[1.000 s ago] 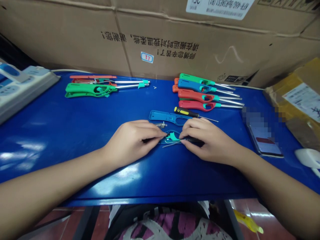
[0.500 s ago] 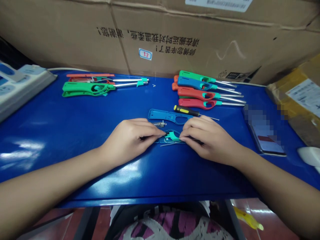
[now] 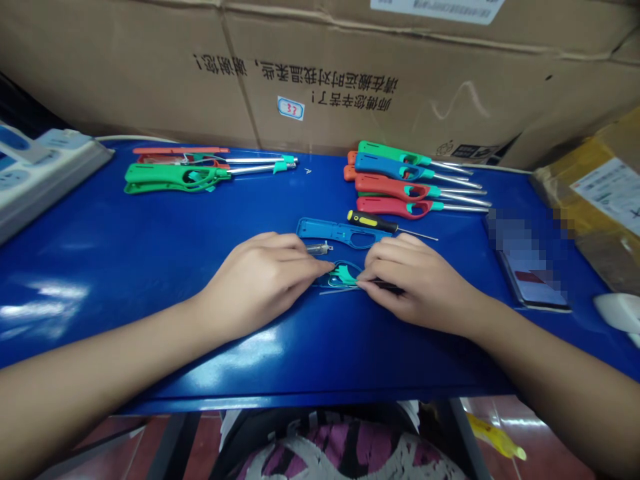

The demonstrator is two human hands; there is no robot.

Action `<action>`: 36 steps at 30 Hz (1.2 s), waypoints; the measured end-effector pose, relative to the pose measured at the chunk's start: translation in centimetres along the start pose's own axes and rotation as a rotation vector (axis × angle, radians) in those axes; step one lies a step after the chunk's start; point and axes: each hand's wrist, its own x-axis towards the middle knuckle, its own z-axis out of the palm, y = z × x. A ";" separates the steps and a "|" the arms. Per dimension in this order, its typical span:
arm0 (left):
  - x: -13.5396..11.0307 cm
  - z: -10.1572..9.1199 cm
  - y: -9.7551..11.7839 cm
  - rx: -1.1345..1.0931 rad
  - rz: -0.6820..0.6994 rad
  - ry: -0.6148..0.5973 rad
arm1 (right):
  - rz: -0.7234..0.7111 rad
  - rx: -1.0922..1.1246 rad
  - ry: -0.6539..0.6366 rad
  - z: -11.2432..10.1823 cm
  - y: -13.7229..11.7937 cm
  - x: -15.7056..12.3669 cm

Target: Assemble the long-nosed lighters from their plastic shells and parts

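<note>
A blue half shell of a gas lighter (image 3: 325, 283) lies open side up on the table, a green trigger (image 3: 344, 274) and a thin wire inside it. My left hand (image 3: 270, 277) grips the shell's left end, fingertips closed by the trigger. At the other end, my right hand (image 3: 413, 280) pinches the shell beside the trigger's right tip; its exact hold is partly hidden. Just behind my left fingers shows a clear fuel tank (image 3: 319, 249) with a metal tip. Beyond it is the other blue half shell (image 3: 325, 230), near a black-and-yellow screwdriver (image 3: 373, 221).
Several assembled lighters (image 3: 400, 190) are stacked at the back right. Opened green lighter parts (image 3: 165, 179) and red shells (image 3: 180, 151) lie back left. A power strip (image 3: 50, 173) stands left, a phone (image 3: 533, 273) right. A large carton (image 3: 310, 40) walls the back.
My right fingertips have shifted slightly left and down at the trigger. My left fingers have straightened a little over the shell's end. The other things stay put.
</note>
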 end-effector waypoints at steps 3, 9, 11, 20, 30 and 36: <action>-0.1 -0.4 0.3 0.097 0.065 -0.043 | -0.041 -0.082 0.008 -0.2 -0.2 0.1; -0.2 -0.8 0.5 0.107 0.186 -0.113 | -0.123 -0.187 -0.005 -0.4 -0.6 0.2; -0.2 -0.6 0.4 0.060 0.141 -0.117 | -0.139 -0.213 0.006 -0.4 -0.7 0.1; -0.1 -0.3 0.2 -0.098 0.037 -0.054 | -0.168 -0.210 0.027 -0.3 -0.8 0.2; 0.0 -0.1 0.0 -0.080 0.063 -0.081 | -0.015 -0.027 -0.038 -0.1 -0.6 -0.1; 0.1 0.1 0.2 -0.061 0.103 -0.070 | 0.028 0.045 -0.054 -0.2 -0.7 -0.2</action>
